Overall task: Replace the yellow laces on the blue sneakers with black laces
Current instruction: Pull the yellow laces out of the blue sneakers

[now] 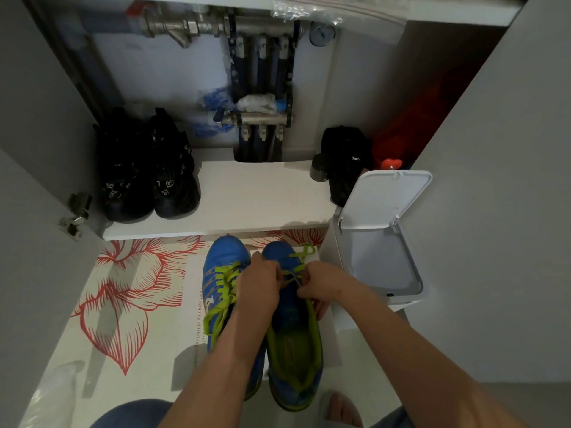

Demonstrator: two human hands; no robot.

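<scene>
Two blue sneakers stand side by side on the floor, toes pointing away from me. The left sneaker (223, 267) is still fully laced with a yellow-green lace (223, 296). The right sneaker (293, 341) gapes open, with only a short length of its yellow lace (304, 253) threaded near the toe. My left hand (258, 284) and my right hand (321, 281) are both over the right sneaker's toe end, pinching that lace between the fingers. No black lace is in sight.
A white pedal bin (381, 239) with its lid up stands just right of the sneakers. The open cupboard's shelf (256, 196) carries a pair of black shoes (148, 171), a black bag (346, 162) and pipes behind. Flowered floor covering (123, 291) lies to the left.
</scene>
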